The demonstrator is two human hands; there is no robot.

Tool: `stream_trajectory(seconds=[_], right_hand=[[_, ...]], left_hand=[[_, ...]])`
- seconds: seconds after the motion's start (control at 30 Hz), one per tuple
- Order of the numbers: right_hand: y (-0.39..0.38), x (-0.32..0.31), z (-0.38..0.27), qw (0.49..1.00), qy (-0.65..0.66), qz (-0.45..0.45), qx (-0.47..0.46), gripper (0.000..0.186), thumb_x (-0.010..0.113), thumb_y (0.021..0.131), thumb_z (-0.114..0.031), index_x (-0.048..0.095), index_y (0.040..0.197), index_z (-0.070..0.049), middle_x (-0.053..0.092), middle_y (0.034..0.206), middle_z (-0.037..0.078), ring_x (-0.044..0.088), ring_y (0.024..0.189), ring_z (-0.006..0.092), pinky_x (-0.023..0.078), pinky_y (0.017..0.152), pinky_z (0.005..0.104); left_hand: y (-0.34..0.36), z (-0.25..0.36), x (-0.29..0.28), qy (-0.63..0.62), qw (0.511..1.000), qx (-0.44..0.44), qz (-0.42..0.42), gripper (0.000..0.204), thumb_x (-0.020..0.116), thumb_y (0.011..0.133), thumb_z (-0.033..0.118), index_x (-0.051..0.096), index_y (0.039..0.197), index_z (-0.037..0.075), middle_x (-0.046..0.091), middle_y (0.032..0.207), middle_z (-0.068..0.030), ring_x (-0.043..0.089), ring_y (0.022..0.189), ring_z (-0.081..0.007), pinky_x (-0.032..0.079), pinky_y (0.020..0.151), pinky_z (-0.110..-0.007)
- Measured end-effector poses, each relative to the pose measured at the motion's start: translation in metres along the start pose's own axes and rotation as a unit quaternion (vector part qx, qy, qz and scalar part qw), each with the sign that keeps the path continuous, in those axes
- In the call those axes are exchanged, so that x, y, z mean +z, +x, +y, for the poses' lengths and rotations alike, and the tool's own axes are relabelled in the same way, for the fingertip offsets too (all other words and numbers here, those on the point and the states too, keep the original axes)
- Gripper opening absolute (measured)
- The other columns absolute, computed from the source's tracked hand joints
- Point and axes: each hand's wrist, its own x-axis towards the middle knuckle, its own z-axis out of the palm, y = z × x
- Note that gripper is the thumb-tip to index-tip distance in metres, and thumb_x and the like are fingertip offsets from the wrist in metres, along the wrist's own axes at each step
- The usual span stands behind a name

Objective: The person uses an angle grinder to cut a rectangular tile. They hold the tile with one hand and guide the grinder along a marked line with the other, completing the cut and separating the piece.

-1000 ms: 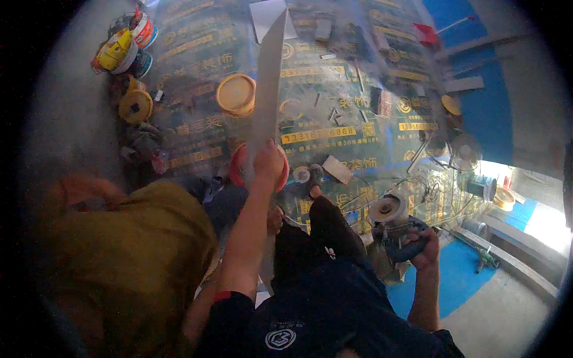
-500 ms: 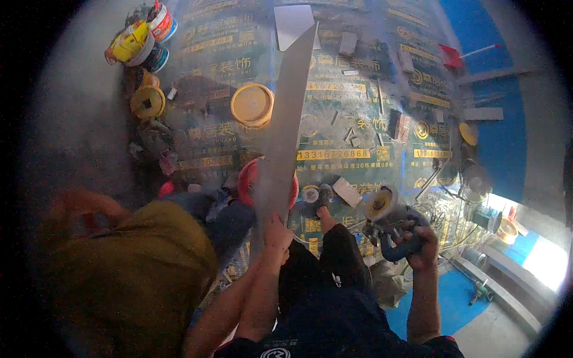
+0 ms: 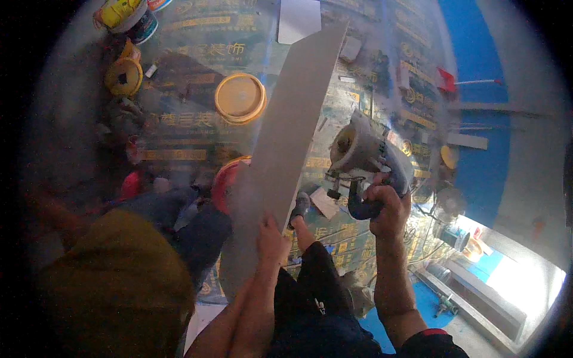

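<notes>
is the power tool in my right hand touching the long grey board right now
Apart. The head view shows the power tool in the right hand with a strip of floor between it and the grey board.

Dim, hazy fisheye view with dark curved rim; daylight glare at lower right, left side blurred.

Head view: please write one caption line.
Left hand grips long grey board; right hand holds grey power tool.

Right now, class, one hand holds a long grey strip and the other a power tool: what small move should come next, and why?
Probably bring the power tool across to the grey strip. The right hand grips the tool's handle clear of the strip's edge, with a gap between them, while the left hand steadies the strip's lower end, raised above the littered floor sheet.
</notes>
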Motion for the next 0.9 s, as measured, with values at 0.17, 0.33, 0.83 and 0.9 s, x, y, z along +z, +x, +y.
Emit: stream_trajectory(seconds=[0.17,0.33,0.83,0.9], right_hand=[[0.016,0.019,0.013,0.999,-0.027,-0.027,-0.037,0.025,0.057,0.068,0.001,0.056,0.093,0.000,0.057,0.082,0.009,0.057,0.061,0.0189,0.047,0.057,0.0302],[0.016,0.042,0.011,0.998,-0.046,-0.008,-0.042,0.041,0.061,0.065,-0.004,0.058,0.106,0.002,0.056,0.080,0.003,0.054,0.068,0.0144,0.045,0.062,0.0261],[0.017,0.044,0.018,0.995,-0.089,0.001,-0.051,0.026,0.060,0.074,-0.004,0.060,0.100,0.002,0.062,0.091,0.011,0.062,0.075,0.0217,0.053,0.067,0.0339],[0.016,0.051,0.016,0.996,-0.076,0.013,-0.047,0.029,0.060,0.071,-0.003,0.060,0.099,0.002,0.061,0.089,0.010,0.061,0.073,0.0205,0.052,0.065,0.0327]], left_hand=[[-0.012,0.009,-0.008,0.025,1.000,0.014,0.008,0.085,0.072,0.079,0.017,0.024,0.147,-0.002,0.045,0.136,-0.0290,0.046,0.126,-0.0445,0.046,0.098,-0.049],[-0.019,0.016,-0.013,0.017,1.000,0.012,-0.007,0.081,0.066,0.083,0.019,0.022,0.147,-0.005,0.042,0.136,-0.0335,0.042,0.126,-0.0512,0.046,0.098,-0.051],[-0.013,0.005,0.000,0.040,0.999,0.022,-0.007,0.087,0.069,0.080,0.020,0.020,0.147,-0.006,0.031,0.143,-0.0369,0.037,0.131,-0.0524,0.048,0.099,-0.052],[-0.015,0.007,-0.003,0.023,1.000,0.013,-0.006,0.090,0.070,0.079,0.019,0.019,0.148,-0.005,0.030,0.144,-0.0375,0.036,0.132,-0.0533,0.048,0.099,-0.052]])
